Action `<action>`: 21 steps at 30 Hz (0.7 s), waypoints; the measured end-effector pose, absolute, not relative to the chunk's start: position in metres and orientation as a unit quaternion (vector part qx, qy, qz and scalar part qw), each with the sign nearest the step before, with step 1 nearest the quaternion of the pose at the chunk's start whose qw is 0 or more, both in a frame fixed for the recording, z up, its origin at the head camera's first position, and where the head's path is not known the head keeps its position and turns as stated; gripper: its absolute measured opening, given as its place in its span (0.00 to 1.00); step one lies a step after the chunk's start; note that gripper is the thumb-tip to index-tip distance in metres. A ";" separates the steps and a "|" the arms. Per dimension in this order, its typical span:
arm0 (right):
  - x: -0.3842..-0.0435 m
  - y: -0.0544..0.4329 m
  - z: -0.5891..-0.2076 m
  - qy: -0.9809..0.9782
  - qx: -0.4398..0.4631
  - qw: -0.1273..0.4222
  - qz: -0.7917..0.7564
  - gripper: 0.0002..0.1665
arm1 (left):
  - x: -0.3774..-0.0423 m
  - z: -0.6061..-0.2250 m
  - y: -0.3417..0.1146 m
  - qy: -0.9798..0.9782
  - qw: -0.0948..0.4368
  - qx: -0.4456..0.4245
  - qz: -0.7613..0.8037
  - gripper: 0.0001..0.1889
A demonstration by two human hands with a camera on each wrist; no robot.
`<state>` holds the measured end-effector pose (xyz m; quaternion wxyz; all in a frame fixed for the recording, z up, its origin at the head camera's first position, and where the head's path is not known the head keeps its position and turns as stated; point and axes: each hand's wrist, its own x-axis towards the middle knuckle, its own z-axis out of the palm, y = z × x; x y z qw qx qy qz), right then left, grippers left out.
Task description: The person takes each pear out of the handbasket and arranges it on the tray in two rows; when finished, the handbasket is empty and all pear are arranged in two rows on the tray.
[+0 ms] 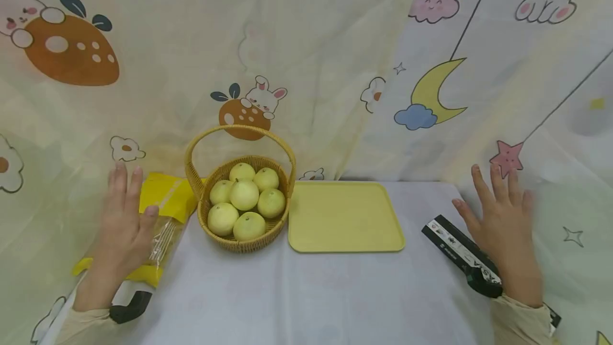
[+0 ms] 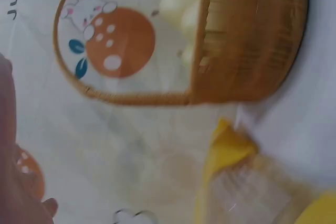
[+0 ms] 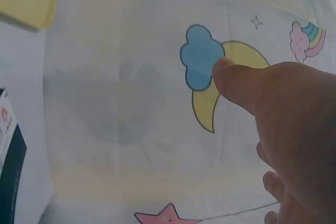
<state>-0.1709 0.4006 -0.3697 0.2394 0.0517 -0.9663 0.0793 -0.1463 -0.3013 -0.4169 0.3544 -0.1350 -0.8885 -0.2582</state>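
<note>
My left hand (image 1: 125, 222) is raised with fingers straight, holding nothing. Behind it in the head view lies a yellow-ended clear packet (image 1: 170, 196) with thin pale sticks inside, partly covered by the hand. My right hand (image 1: 505, 228) is also raised, fingers spread and holding nothing. Beside it lies a long dark green and white box (image 1: 455, 246), partly hidden by the hand and wrist. A wicker basket (image 1: 245, 247) with a tall handle stands left of centre and holds several pale yellow-green round fruits (image 1: 244, 194). To its right lies a yellow rectangular tray (image 1: 345, 217).
A white cloth (image 1: 297, 297) covers the table. Behind it hangs a pale backdrop (image 1: 316, 57) printed with rabbits, a moon and a star. The basket's handle (image 2: 131, 99) rises high above its rim. Black wrist straps (image 1: 130, 307) sit near the sleeves.
</note>
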 end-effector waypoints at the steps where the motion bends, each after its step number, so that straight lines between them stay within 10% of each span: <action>1: -0.172 0.397 -0.371 -0.963 0.066 0.246 0.095 0.49 | -0.148 -0.420 -0.297 -0.882 0.342 -0.134 -0.296 0.36; 9: -0.188 0.320 -0.398 -0.898 0.197 0.244 0.310 0.50 | -0.157 -0.447 -0.258 -0.791 0.161 -0.045 -0.589 0.32; 21: -0.188 0.134 -0.424 -0.791 0.357 -0.018 0.496 0.39 | -0.173 -0.500 -0.205 -0.716 0.112 0.076 -0.685 0.32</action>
